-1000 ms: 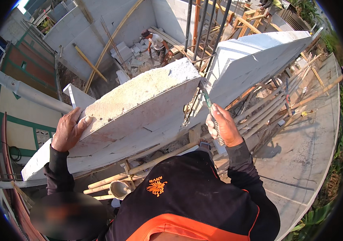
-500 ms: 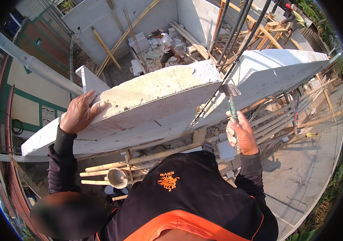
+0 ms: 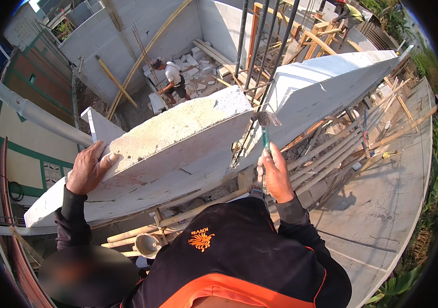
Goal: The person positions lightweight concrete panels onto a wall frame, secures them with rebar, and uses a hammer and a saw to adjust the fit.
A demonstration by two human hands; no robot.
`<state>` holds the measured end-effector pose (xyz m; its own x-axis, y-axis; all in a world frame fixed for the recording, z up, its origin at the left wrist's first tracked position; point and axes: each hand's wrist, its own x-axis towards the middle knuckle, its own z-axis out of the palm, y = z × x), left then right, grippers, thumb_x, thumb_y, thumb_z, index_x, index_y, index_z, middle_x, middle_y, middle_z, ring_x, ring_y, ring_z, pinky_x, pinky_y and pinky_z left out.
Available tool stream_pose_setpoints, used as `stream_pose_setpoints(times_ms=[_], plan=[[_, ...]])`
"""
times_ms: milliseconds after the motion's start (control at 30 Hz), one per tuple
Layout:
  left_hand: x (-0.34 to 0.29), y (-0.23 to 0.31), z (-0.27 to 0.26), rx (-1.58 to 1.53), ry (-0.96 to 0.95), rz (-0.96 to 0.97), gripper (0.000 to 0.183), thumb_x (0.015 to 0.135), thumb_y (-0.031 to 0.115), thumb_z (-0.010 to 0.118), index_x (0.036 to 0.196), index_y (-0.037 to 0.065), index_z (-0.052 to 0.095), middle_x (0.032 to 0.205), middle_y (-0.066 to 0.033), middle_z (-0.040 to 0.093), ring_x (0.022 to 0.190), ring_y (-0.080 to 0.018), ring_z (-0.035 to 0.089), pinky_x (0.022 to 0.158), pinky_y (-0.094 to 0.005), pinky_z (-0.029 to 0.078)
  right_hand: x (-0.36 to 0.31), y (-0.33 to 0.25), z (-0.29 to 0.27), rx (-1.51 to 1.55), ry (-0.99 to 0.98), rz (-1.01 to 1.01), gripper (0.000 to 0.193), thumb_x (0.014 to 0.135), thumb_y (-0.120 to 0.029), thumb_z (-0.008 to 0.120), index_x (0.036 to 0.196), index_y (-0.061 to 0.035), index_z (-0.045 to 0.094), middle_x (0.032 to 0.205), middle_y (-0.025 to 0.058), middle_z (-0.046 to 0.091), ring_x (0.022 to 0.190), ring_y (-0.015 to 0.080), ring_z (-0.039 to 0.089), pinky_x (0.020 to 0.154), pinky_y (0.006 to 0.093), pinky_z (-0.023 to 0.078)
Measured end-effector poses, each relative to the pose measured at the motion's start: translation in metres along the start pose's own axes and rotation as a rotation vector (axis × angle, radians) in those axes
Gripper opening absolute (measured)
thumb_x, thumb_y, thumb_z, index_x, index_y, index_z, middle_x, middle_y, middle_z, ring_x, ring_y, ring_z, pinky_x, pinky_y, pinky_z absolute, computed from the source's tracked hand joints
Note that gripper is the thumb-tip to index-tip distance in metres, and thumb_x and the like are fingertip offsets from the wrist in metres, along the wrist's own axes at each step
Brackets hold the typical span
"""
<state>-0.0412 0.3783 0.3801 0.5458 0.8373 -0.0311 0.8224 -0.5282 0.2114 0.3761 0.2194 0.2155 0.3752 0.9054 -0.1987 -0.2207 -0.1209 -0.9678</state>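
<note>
A pale block wall (image 3: 178,146) with a rough, yellowish top runs across in front of me. My left hand (image 3: 89,167) grips its top edge at the left, thumb pressed on the top face and fingers bent over the far side. In my right hand (image 3: 278,174) is a hammer (image 3: 265,136), held upright by its green handle. The hammer's metal head is beside the right end of the rough-topped block, close to dark steel rods (image 3: 265,77) rising from a gap in the wall. Whether the head touches the rods I cannot tell.
Bamboo poles (image 3: 327,154) and a round mortar-stained bucket (image 3: 148,245) lie below the wall on my side. Beyond it, a person in a white shirt (image 3: 173,77) bends among broken blocks; another person (image 3: 350,14) is at a timber frame, far right. Concrete paving (image 3: 368,205) spreads lower right.
My view has shifted, so the wall and both hands appear further left. Both grips look the same. The white-shirted person has turned and now reaches down to the left.
</note>
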Motion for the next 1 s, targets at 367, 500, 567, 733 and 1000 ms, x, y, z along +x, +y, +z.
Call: stream_pose_setpoints(times_ms=[367, 500, 567, 733, 1000], plan=[[-0.001, 0.000, 0.002, -0.025, 0.066, 0.057, 0.052, 0.099, 0.046, 0.057, 0.099, -0.006, 0.057, 0.083, -0.0257, 0.059, 0.078, -0.0443, 0.061, 0.072, -0.0461, 0.048, 0.008, -0.052, -0.005, -0.064, -0.347, 0.181, 0.063, 0.103, -0.021, 0.054, 0.157, -0.0050, 0.025, 0.088, -0.0001, 0.049, 0.062, 0.0063, 0.047, 0.048, 0.0234, 0.041], [-0.002, 0.003, 0.000, -0.056, 0.053, 0.042, 0.053, 0.099, 0.048, 0.056, 0.100, -0.005, 0.057, 0.083, -0.0257, 0.059, 0.079, -0.0449, 0.061, 0.072, -0.0458, 0.048, 0.008, -0.065, -0.012, 0.008, -0.245, 0.206, 0.067, 0.103, -0.021, 0.055, 0.158, -0.0041, 0.022, 0.089, 0.0008, 0.050, 0.060, 0.0067, 0.046, 0.048, 0.0232, 0.041], [0.000, 0.004, -0.001, -0.043, 0.043, 0.036, 0.053, 0.099, 0.049, 0.055, 0.100, -0.004, 0.057, 0.083, -0.0257, 0.059, 0.079, -0.0448, 0.061, 0.072, -0.0457, 0.048, 0.004, -0.058, -0.008, 0.000, -0.202, 0.181, 0.067, 0.103, -0.022, 0.054, 0.158, -0.0039, 0.022, 0.089, 0.0009, 0.050, 0.060, 0.0069, 0.046, 0.048, 0.0230, 0.041], [-0.002, 0.006, -0.001, -0.081, 0.046, 0.021, 0.054, 0.100, 0.049, 0.051, 0.093, -0.005, 0.050, 0.080, -0.0253, 0.051, 0.076, -0.0451, 0.053, 0.071, -0.0460, 0.044, 0.011, -0.071, -0.014, 0.009, -0.308, 0.220, 0.065, 0.103, -0.022, 0.054, 0.158, -0.0027, 0.024, 0.087, 0.0007, 0.051, 0.061, 0.0068, 0.047, 0.048, 0.0229, 0.042], [0.000, 0.005, -0.003, -0.036, 0.040, 0.040, 0.056, 0.099, 0.052, 0.054, 0.096, -0.004, 0.056, 0.079, -0.0231, 0.057, 0.072, -0.0413, 0.059, 0.068, -0.0442, 0.047, 0.005, -0.063, -0.010, -0.004, -0.215, 0.183, 0.064, 0.102, -0.020, 0.055, 0.156, -0.0014, 0.027, 0.084, -0.0025, 0.048, 0.060, 0.0048, 0.043, 0.050, 0.0238, 0.041]])
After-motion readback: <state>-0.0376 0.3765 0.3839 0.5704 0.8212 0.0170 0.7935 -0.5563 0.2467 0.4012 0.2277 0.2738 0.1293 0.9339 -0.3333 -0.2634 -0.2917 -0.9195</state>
